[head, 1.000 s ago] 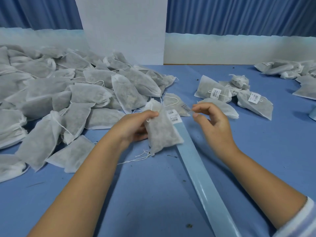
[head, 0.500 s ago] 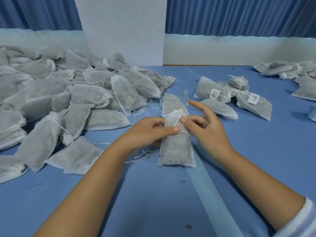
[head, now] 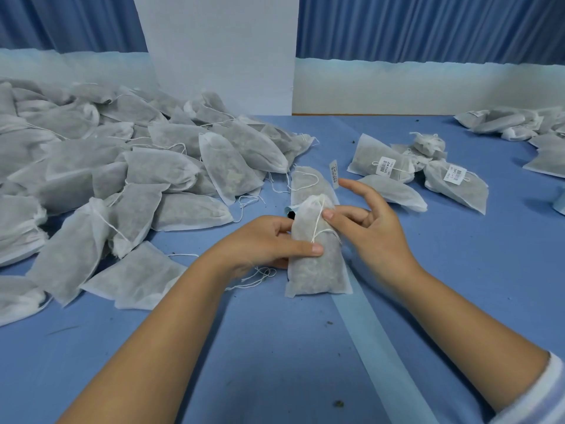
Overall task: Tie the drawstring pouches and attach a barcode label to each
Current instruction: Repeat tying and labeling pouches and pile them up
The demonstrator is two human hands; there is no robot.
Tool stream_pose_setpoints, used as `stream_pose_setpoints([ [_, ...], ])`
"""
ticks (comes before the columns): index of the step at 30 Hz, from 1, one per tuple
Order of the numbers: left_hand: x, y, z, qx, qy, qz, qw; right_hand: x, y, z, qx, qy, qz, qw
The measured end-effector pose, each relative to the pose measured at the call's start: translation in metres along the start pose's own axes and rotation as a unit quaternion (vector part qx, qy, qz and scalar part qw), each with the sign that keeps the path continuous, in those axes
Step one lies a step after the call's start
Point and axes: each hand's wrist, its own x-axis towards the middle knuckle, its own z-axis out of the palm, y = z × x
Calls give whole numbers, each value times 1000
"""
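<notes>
Gripping the white non-woven drawstring pouch (head: 315, 267) at frame centre, left hand (head: 263, 243) wraps it, thumb across the front. Right hand (head: 376, 228) is spread, thumb on the white drawstring (head: 318, 223), small barcode label (head: 334, 174) stuck to its index fingertip. Step looks like labelling. Next move likely needs the label pressed over the string while the pouch is steadied.

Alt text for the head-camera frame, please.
A left hand grips a white fabric drawstring pouch on a blue table, while the right hand touches it with the thumb, a small white barcode label at its index fingertip. A heap of unlabelled pouches lies left; labelled pouches lie right.
</notes>
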Motion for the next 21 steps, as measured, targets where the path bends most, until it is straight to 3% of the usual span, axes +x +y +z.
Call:
stream_pose_setpoints([
  [5,-1,2,-3,3,25,-12,1000,1,0,-1,-48,12,-22,999],
  [11,0,3,-13,0,123,-9,992,3,-2,-5,-76,51,-32,995],
  [17,-2,3,-11,34,107,-4,994,1,-4,-1,-47,-51,24,997],
  [21,-2,3,-7,41,89,10,995,0,-1,2,-53,-42,40,997],
])
